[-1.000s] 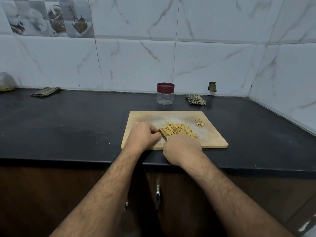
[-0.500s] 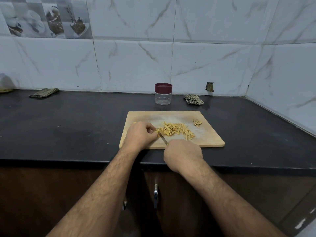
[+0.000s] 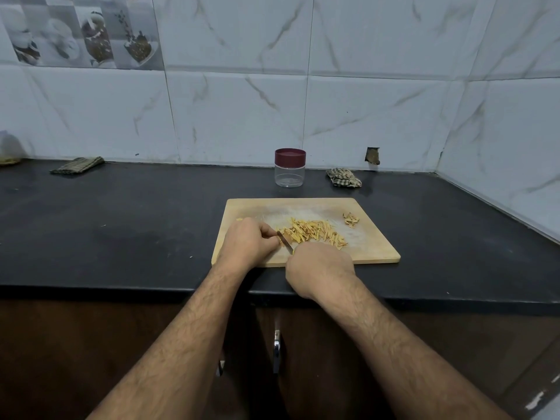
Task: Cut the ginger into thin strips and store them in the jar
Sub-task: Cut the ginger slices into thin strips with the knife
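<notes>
Black stone countertop [image 3: 121,225] under white marble-look wall tiles [image 3: 236,116], corner at far right.

Near front edge, pale wooden cutting board [image 3: 372,244] bearing heap of thin yellow ginger strips [image 3: 315,233]. Toward back edge, clear plastic jar with maroon lid [image 3: 290,167], closed, seemingly holding nothing. Left hand [image 3: 247,242] curled beside strips, what it pinches hidden. Right hand [image 3: 319,265] gripping small steel-bladed knife [image 3: 285,241].
</notes>
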Motion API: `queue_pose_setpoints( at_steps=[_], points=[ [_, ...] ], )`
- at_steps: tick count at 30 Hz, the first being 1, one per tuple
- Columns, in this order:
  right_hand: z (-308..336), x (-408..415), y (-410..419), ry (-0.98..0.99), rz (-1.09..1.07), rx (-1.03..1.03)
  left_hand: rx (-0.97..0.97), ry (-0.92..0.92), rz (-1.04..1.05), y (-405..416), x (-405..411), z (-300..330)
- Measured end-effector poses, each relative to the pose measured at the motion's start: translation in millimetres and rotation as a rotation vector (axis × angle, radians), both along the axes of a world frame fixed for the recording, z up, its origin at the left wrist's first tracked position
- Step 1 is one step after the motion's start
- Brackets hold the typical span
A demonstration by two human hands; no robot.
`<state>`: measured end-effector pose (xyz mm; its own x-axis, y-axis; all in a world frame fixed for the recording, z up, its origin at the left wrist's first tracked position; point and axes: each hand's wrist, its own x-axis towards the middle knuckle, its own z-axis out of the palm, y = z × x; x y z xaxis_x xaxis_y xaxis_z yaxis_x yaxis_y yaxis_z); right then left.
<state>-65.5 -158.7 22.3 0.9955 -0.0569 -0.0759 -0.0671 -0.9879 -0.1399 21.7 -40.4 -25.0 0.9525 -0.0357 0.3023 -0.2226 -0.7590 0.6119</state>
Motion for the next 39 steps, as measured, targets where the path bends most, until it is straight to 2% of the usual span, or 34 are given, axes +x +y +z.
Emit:
queue_pose_setpoints(
  at_steps=[10, 20, 33, 39],
  points=[
    [-5, -5, 3, 0.016, 0.001, -0.063, 0.007, 0.013, 0.001, 0, 1, 1],
    [-5, -11, -6, -0.046, -0.006, 0.003, 0.005, 0.032, -0.002, 1, 1, 3],
    [-3, 8, -1, 0.02, 0.018, 0.002, 0.0, 0.033, -0.027, 2, 5, 0],
    [-3, 5, 7, 0.0, 0.046, -0.097, -0.009, 0.027, -0.023, 1, 4, 1]
  ],
)
